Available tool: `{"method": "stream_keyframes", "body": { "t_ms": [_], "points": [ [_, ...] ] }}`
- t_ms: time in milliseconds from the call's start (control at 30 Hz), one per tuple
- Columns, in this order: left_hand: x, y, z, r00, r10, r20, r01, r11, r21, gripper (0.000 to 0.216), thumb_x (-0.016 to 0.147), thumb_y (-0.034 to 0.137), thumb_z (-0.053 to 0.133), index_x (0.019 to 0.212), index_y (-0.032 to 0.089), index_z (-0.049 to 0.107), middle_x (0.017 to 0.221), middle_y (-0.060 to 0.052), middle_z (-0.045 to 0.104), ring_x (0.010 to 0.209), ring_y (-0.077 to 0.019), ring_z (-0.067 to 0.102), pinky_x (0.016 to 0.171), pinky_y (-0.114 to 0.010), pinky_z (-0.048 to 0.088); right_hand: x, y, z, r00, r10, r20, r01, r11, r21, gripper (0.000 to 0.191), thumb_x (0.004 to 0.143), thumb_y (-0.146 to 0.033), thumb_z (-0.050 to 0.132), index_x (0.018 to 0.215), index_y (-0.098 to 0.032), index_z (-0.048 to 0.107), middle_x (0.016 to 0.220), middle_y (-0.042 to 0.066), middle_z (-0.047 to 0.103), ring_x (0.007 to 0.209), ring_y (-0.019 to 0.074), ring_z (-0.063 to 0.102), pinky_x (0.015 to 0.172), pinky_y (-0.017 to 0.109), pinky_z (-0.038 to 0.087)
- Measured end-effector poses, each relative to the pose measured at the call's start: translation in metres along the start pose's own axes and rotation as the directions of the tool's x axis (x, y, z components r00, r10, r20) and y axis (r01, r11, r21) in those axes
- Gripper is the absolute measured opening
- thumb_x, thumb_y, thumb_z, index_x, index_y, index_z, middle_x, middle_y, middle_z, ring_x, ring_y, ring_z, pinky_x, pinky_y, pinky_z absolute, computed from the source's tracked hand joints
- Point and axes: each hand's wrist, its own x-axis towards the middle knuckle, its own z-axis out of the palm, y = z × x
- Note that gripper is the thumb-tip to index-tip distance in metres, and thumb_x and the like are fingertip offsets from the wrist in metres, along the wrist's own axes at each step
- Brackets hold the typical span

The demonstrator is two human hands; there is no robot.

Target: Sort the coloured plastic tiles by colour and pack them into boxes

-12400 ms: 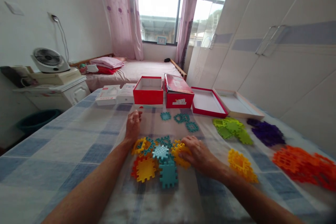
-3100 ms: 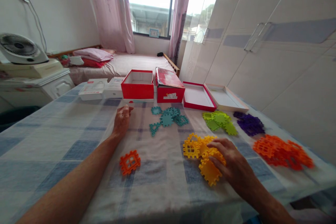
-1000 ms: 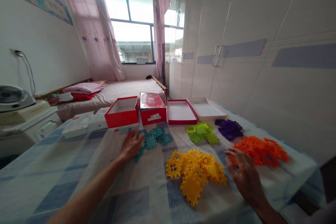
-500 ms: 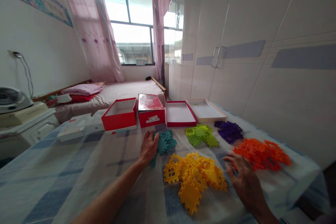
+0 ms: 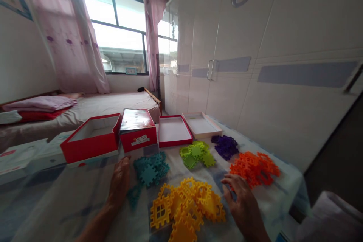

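Note:
My left hand (image 5: pixel 120 178) stands on its edge on the table, left of a pile of teal interlocking plastic tiles (image 5: pixel 149 169), its fingers stretched out with nothing seen in them. A separate teal piece (image 5: pixel 134 196) lies by its wrist. Between my hands spreads a heap of yellow interlocking tiles (image 5: pixel 187 204), some with window cut-outs. My right hand (image 5: pixel 241 198), fingers loosely apart, hovers or rests at the near left side of the orange tiles (image 5: pixel 253 168); whether it touches them is unclear. Beyond lie lime-green tiles (image 5: pixel 197 154) and dark purple tiles (image 5: pixel 225 146).
Along the back of the cloth-covered table (image 5: pixel 76 196) stand an open red box (image 5: pixel 90 147), a closed red box (image 5: pixel 138 138), a red-rimmed tray (image 5: pixel 175 145) and a pale lid (image 5: pixel 208 135). White boxes (image 5: pixel 25 159) are at left. A wardrobe (image 5: pixel 227 98) rises behind.
The view has turned right, so everything sits further left. My left hand has drawn away from the teal tiles, leaving a gap. My right hand stays beside the orange tiles.

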Motion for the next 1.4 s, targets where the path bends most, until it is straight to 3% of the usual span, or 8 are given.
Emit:
{"method": "stream_keyframes", "body": {
  "t_ms": [200,400,700,1400],
  "points": [
    [-0.002,0.013,0.001,1.000,0.003,0.012,-0.004,1.000,0.024,0.064,0.081,0.058,0.020,0.108,0.013,0.057,0.119,-0.016,0.055,0.116,-0.0277,0.049,0.103,-0.042,0.034,0.000,0.001,0.001,1.000,-0.008,0.026,0.007,1.000,0.009,0.016,0.086,-0.027,0.046,0.094,-0.021,0.058,0.102,0.008,0.061,0.103,0.0229,0.056,0.092,0.042,0.044],
    [-0.005,0.019,0.000,1.000,0.014,-0.014,-0.014,1.000,0.004,0.057,0.083,0.054,0.022,0.102,0.015,0.058,0.114,-0.015,0.058,0.113,-0.0274,0.051,0.101,-0.044,0.035,0.002,0.000,-0.003,0.998,-0.012,0.061,0.013,1.000,-0.016,0.016,0.086,-0.028,0.046,0.093,-0.021,0.059,0.097,0.006,0.062,0.099,0.0224,0.056,0.091,0.041,0.043],
    [-0.004,0.021,0.004,1.000,0.023,-0.021,-0.021,0.997,0.075,0.053,0.086,0.045,0.017,0.097,0.015,0.059,0.106,-0.012,0.061,0.108,-0.0220,0.053,0.100,-0.036,0.037,0.006,-0.002,-0.004,0.998,-0.050,0.041,0.052,0.998,-0.038,0.015,0.084,-0.027,0.047,0.090,-0.019,0.058,0.093,0.007,0.062,0.096,0.0225,0.055,0.091,0.040,0.041],
    [-0.003,0.018,-0.001,0.998,0.036,0.058,-0.042,0.993,0.107,0.056,0.085,0.045,0.017,0.108,0.013,0.057,0.119,-0.014,0.055,0.116,-0.0249,0.048,0.101,-0.041,0.036,0.004,-0.016,-0.007,0.992,0.046,0.115,-0.052,0.997,0.052,0.011,0.085,-0.023,0.048,0.087,-0.019,0.058,0.087,0.005,0.061,0.091,0.0213,0.055,0.087,0.037,0.043]
  ]
}}
